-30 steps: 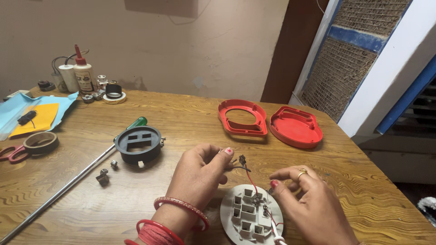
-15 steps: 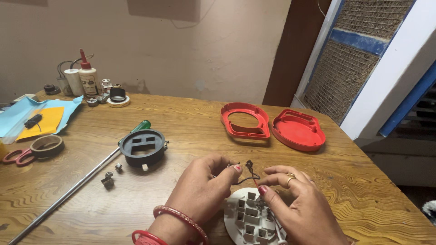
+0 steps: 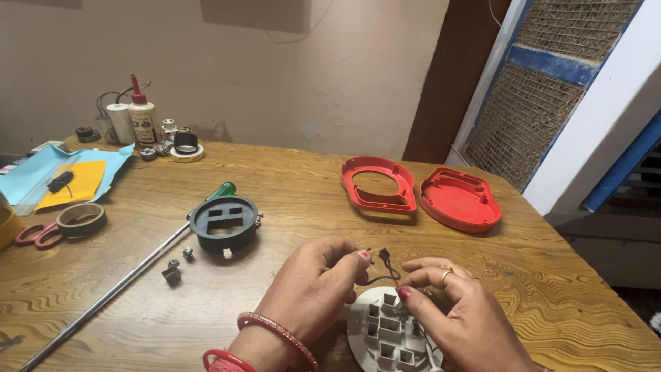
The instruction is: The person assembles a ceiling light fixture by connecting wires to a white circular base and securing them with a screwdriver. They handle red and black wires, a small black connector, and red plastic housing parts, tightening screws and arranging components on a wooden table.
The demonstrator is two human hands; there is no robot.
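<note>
Indoors, a grained wooden table (image 3: 289, 179) apparently abuts a plaster wall (image 3: 275, 76).

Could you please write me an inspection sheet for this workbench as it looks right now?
Surface: wooden table, grained.
Job's things: white disc with square slots; thin wires above it.
Clutter: black housing, screwdriver, two red covers, scissors, tape roll, glue bottle, small screws.
Grippers: left hand and right hand pinch the wires.
Cables: cord behind the bottle.
Surroundings: plain wall, woven panel.
</note>
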